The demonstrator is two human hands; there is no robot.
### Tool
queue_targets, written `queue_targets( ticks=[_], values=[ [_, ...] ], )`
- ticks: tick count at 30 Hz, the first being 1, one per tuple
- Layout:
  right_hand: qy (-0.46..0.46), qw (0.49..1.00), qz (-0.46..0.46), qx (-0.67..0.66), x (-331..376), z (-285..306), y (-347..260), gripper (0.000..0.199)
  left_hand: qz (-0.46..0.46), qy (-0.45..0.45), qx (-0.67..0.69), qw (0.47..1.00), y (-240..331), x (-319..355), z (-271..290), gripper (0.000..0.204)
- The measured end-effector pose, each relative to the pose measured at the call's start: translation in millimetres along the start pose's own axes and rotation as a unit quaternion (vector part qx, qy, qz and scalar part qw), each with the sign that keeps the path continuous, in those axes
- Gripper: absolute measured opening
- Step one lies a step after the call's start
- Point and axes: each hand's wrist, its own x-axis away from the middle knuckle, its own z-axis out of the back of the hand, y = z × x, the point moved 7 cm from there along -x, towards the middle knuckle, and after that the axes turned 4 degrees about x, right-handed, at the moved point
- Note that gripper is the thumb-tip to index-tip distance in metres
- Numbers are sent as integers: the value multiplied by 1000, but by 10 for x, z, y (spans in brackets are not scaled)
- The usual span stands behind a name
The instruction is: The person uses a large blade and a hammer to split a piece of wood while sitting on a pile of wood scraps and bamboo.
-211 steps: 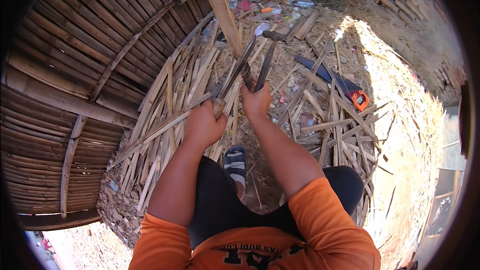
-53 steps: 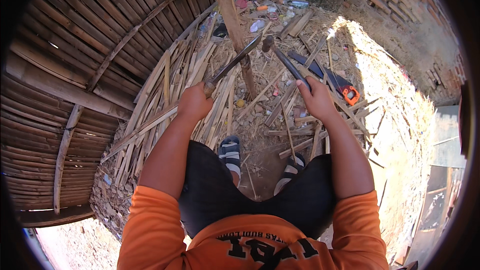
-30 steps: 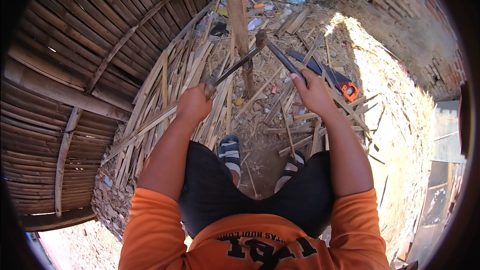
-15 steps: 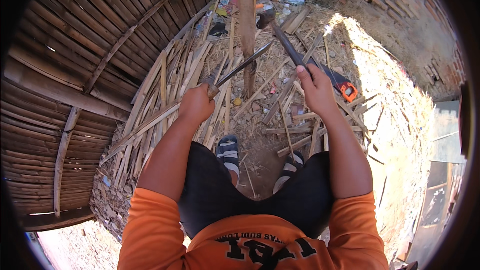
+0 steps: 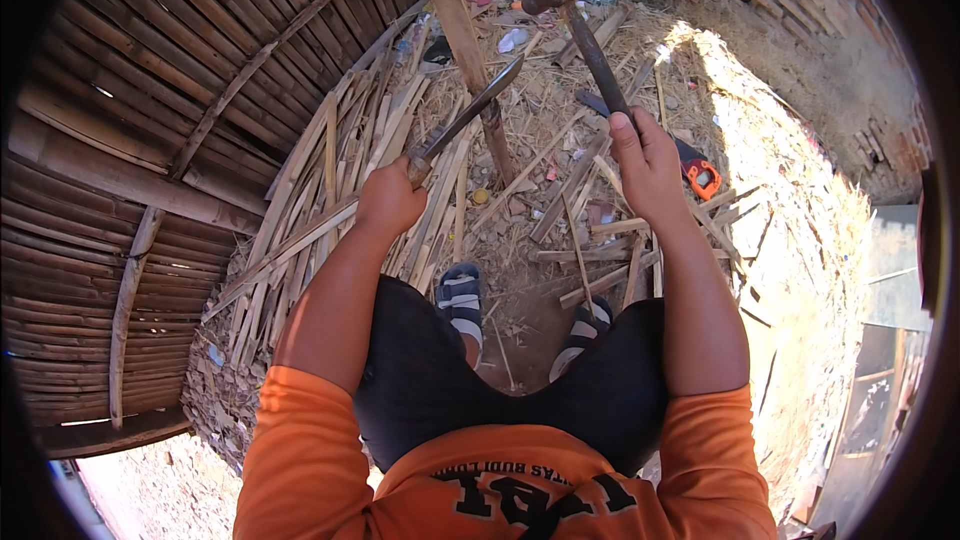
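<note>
Blade (image 5: pixel 470 115) tip behind post (image 5: pixel 462 35) (hidden), left hand (image 5: pixel 390 202), right hand (image 5: pixel 648 162) gripping hammer (image 5: pixel 590 40)

A woven bamboo wall (image 5: pixel 130 120) fills the left side. Split bamboo strips (image 5: pixel 300 230) lie heaped at its foot on straw-strewn ground. An orange-handled handsaw (image 5: pixel 700 175) lies near a brick wall (image 5: pixel 800 10) at the upper right.

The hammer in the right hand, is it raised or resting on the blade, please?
Raised: the hammer head is lifted clear above the blade, which the left hand holds against the upright pole.
</note>
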Motion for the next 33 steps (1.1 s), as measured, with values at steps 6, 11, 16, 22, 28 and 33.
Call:
queue_targets(
  ticks=[6,11,16,22,28,33],
  values=[
    [-94,975,-50,194,-45,-215,389,48,5,-2,12,1000,44,14,2,39],
    [-43,992,-61,99,-19,-81,111,48,-3,-6,-4,1000,75,24,9,38],
    [-56,990,-51,123,-48,-172,188,47,7,-15,-15,1000,101,14,-31,38],
    [-11,998,-39,52,-10,-68,-57,49,-2,-17,-8,1000,111,56,-84,37],
    [-88,987,-70,117,75,-226,524,50,-16,-27,-11,999,253,45,-71,36],
    [-36,997,-49,51,56,-70,42,51,-40,-3,-5,999,138,37,-173,40]
  ],
)
